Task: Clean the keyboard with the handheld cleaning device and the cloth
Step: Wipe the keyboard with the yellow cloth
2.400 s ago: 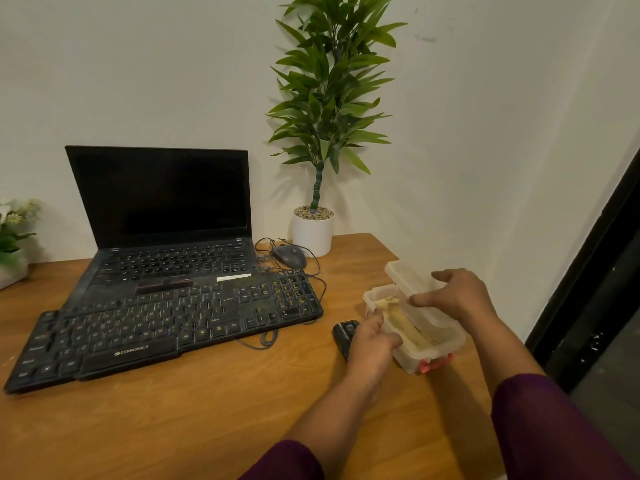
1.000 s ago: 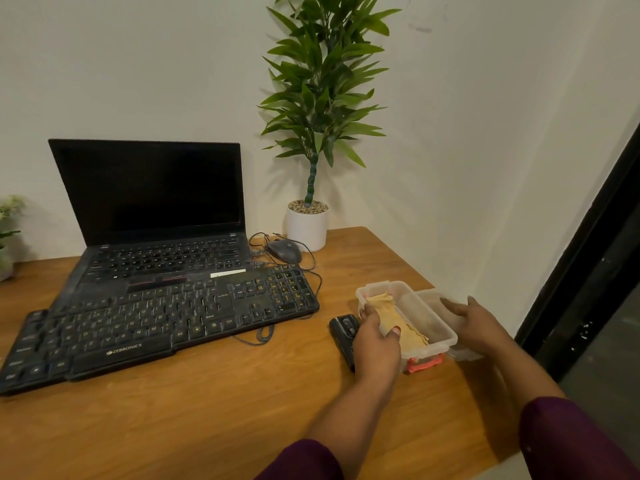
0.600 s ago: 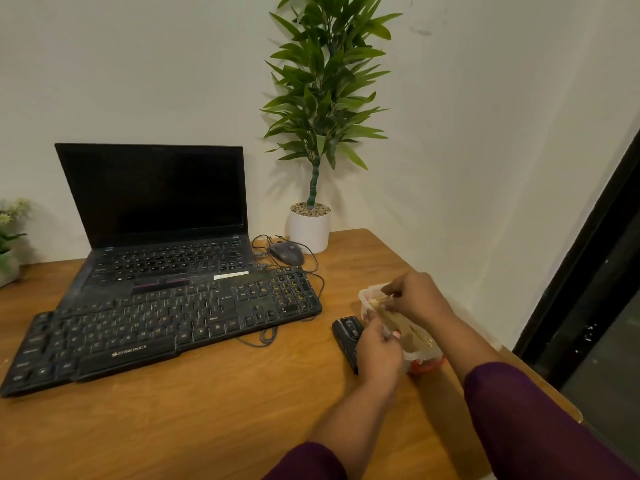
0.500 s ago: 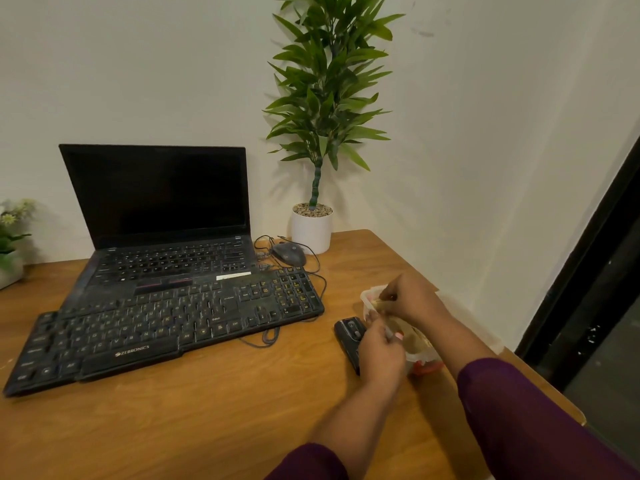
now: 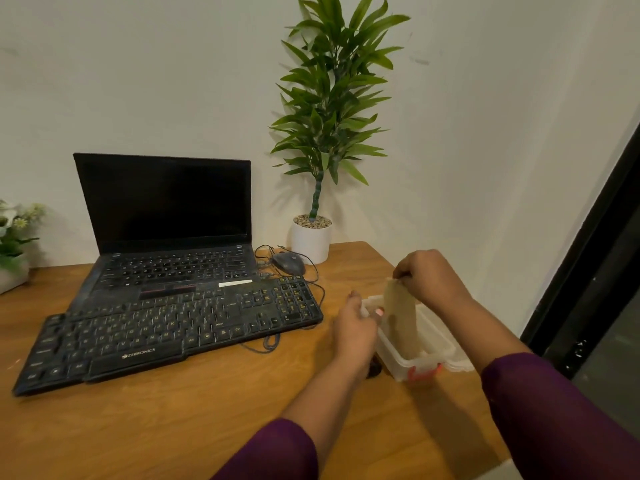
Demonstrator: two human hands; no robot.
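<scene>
A dusty black keyboard [image 5: 173, 332] lies on the wooden desk [image 5: 173, 420], propped on the front of an open black laptop [image 5: 166, 220]. At the desk's right stands a clear plastic box [image 5: 420, 358] with a red latch. My right hand [image 5: 427, 275] pinches the top of a tan cloth [image 5: 400, 317] and holds it up, its lower end still in the box. My left hand [image 5: 353, 329] holds the box's near-left rim. Only a dark end of the black handheld cleaning device [image 5: 374, 370] shows beside my left wrist.
The box's clear lid [image 5: 462, 362] lies just right of it near the desk's edge. A grey mouse [image 5: 288, 263] with tangled cable sits behind the keyboard, beside a white potted plant [image 5: 311, 237]. A small flower pot [image 5: 12, 244] stands at far left. A dark door frame is right.
My right hand set the lid down to the box's right, came back, took hold of the cloth and lifted it upward. My left hand stayed at the box.
</scene>
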